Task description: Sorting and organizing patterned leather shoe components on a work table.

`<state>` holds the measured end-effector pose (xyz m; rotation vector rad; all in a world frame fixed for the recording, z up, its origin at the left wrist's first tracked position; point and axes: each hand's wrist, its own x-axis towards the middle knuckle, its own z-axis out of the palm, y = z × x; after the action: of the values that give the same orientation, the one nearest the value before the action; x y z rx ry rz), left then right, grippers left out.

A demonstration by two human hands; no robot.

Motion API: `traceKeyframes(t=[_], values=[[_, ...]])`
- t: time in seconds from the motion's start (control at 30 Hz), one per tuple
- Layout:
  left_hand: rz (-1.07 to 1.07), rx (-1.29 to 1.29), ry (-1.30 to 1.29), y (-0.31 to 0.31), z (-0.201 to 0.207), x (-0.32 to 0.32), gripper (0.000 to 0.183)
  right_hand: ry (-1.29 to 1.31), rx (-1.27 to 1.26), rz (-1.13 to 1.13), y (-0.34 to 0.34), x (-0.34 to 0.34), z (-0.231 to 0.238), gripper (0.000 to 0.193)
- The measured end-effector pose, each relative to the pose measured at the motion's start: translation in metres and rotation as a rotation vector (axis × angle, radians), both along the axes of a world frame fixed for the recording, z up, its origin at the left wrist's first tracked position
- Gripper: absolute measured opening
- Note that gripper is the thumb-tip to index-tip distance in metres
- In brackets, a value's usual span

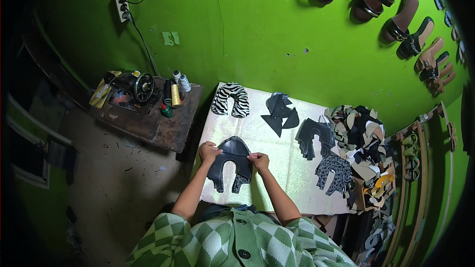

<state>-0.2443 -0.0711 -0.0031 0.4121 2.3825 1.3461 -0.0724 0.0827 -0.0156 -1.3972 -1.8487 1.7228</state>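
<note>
Near the front of the pale, shiny table (277,168) lies a stack of U-shaped shoe upper pieces (214,172), black on top with grey-patterned ones showing at the lower right. Over the curved top of the stack sits a dark rounded piece (233,145). My left hand (210,153) grips its left edge with the fingers closed. On the opposite edge, my right hand (259,161) pinches the same dark piece between thumb and fingers. What lies under the fingertips is hidden.
Zebra-striped uppers (239,90), black triangular pieces (274,123), black uppers (307,131) and patterned uppers (341,170) lie farther back and right. A scrap heap (363,128) crowds the right edge. Leftward stands a sewing machine (143,88) with thread spools (175,95); sandals (366,7) hang above.
</note>
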Motion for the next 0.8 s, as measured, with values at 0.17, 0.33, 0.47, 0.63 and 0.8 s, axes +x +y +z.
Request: traceKeyframes(t=[0.17, 0.33, 0.47, 0.63, 0.8], values=[[0.004, 0.02, 0.067, -0.001, -0.004, 0.0, 0.043, -0.029, 0.116, -0.045, -0.008, -0.005, 0.005, 0.019], [0.004, 0.067, 0.12, 0.001, 0.003, 0.01, 0.042, -0.053, 0.281, -0.068, -0.015, -0.006, 0.013, 0.015], [-0.111, 0.037, 0.528, 0.001, 0.041, 0.027, 0.033, 0.037, 0.561, 0.087, -0.025, -0.003, 0.024, 0.011], [-0.293, 0.079, 0.411, -0.004, 0.046, 0.041, 0.021, 0.082, 0.791, 0.317, -0.043, -0.006, 0.049, 0.008], [-0.3, 0.107, 0.477, 0.001, 0.039, 0.045, 0.012, 0.097, 0.812, 0.347, -0.037, -0.007, 0.037, 0.008]])
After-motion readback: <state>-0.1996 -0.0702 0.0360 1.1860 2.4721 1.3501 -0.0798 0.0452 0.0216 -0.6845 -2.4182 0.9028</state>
